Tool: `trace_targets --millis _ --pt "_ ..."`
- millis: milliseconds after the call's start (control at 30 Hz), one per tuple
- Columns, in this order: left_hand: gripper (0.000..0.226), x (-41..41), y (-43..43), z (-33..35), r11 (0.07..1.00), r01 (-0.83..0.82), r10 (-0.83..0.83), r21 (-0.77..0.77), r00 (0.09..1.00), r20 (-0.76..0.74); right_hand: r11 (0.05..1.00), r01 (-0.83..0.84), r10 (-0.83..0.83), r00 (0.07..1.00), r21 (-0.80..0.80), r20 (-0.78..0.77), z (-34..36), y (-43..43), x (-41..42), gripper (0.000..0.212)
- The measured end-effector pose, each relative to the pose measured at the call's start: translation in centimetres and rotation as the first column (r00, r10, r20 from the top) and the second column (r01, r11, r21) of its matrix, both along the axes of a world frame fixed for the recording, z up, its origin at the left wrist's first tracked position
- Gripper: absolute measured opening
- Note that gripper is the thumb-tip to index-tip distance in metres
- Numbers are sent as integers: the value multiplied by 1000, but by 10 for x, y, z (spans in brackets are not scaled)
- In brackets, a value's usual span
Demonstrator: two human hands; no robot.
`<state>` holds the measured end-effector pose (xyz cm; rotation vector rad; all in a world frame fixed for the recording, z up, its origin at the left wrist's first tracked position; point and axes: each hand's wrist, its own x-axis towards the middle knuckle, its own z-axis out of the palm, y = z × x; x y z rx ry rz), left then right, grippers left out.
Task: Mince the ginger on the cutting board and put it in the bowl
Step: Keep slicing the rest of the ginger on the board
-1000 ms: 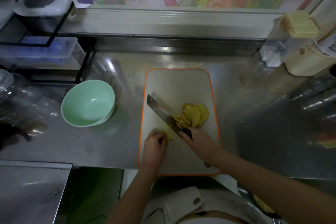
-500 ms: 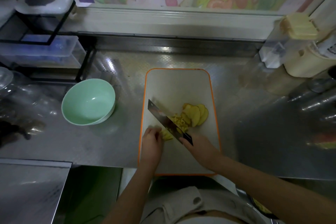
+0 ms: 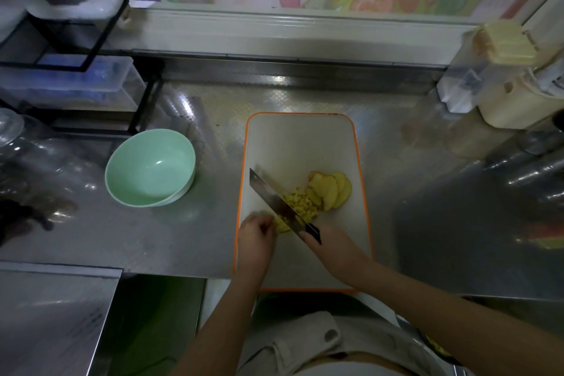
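Pale yellow minced ginger (image 3: 300,203) heaped just beyond the right hand (image 3: 332,246), fuller than a second ago; uncut ginger slices (image 3: 332,189) farther out. Left hand (image 3: 255,235) curled onto shrinking ginger strips (image 3: 281,226); right clamped on broad steel cleaver (image 3: 274,198). Mint-green round bowl (image 3: 149,166) well left of both hands, unfilled: mincing about halfway.

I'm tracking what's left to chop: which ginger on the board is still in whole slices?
The fanned slices on the right of the cutting board. The pile beside the knife is already diced; the left hand holds a small piece.
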<state>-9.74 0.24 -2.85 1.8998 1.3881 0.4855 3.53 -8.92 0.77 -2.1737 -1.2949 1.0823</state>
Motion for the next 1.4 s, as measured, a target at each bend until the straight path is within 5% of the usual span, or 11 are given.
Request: trace_targets --millis 400,500,667,1167,1400 --pt "17 2 1 2 1000 9 -9 11 1000 16 995 16 -6 995 -100 101 -5 11 -15 17" --pt "17 1 1 1 1000 15 -15 8 1000 11 989 23 0 988 -145 152 -10 9 -18 29" --pt "19 -1 0 -1 997 63 -63 44 998 -5 995 -8 8 1000 -96 -4 -5 9 1 25" --pt "34 -2 -5 3 993 114 -115 -31 993 -13 1000 19 -17 998 -20 64 3 5 8 32" --pt "25 -3 -8 1 996 93 -93 3 995 -31 1000 17 -16 998 -17 59 1 -1 0 31"
